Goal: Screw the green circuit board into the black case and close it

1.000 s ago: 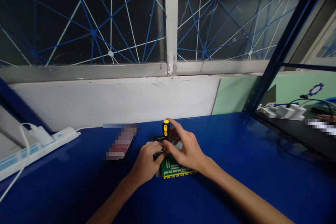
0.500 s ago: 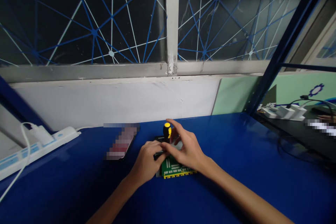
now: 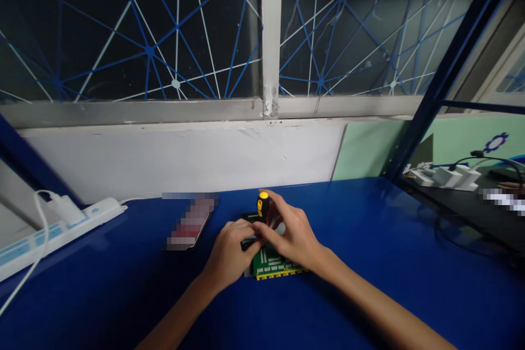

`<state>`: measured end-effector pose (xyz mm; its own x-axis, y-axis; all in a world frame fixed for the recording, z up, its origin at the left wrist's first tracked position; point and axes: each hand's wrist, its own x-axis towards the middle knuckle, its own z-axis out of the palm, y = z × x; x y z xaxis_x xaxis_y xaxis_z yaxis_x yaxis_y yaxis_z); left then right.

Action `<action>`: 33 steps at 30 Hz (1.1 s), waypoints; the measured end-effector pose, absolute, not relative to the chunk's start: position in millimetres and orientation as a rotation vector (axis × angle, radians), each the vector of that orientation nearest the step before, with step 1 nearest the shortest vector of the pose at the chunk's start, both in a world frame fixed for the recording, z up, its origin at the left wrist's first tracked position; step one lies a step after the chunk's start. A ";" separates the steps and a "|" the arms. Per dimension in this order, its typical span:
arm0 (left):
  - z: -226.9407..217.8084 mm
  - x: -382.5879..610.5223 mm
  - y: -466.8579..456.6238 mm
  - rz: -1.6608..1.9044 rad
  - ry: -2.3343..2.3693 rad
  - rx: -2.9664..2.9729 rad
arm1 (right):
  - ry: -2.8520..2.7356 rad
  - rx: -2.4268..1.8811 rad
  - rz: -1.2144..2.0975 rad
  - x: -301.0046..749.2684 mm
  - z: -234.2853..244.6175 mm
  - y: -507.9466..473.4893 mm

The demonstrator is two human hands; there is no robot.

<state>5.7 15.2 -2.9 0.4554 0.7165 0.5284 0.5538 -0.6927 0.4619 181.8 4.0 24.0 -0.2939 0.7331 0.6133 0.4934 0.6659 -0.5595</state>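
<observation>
A screwdriver (image 3: pixel 263 206) with a black and yellow handle stands nearly upright over a green circuit board (image 3: pixel 268 268) with yellow connectors along its near edge. My right hand (image 3: pixel 293 232) curls around the handle, index finger at its top and thumb lower down by its base. Close in from the left, my left hand (image 3: pixel 233 249) has thumb and fingers drawn together near the screwdriver's lower end. Whatever those fingers hold is hidden, as is the screwdriver's tip. Dark and grey parts (image 3: pixel 249 217) show behind and beside the board.
A phone (image 3: pixel 191 224) with a blurred screen lies left of the hands on the blue table (image 3: pixel 369 295). At the left edge is a white power strip (image 3: pixel 94 210) with a plugged-in charger and cable. White adapters (image 3: pixel 455 176) sit on a dark surface to the right.
The screwdriver handle has turned, its yellow patch moving from the right side toward the front. My right index finger has come down slightly against it. My left hand stays in place.
</observation>
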 end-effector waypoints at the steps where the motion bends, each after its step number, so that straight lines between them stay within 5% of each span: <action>1: -2.9 5.6 15.2 1.067 1.110 2.480 | -1.960 -0.953 0.324 181.7 24.4 3.9; 33: -1.2 5.6 13.2 1.007 1.075 2.455 | -1.994 -0.902 0.236 183.3 24.6 2.4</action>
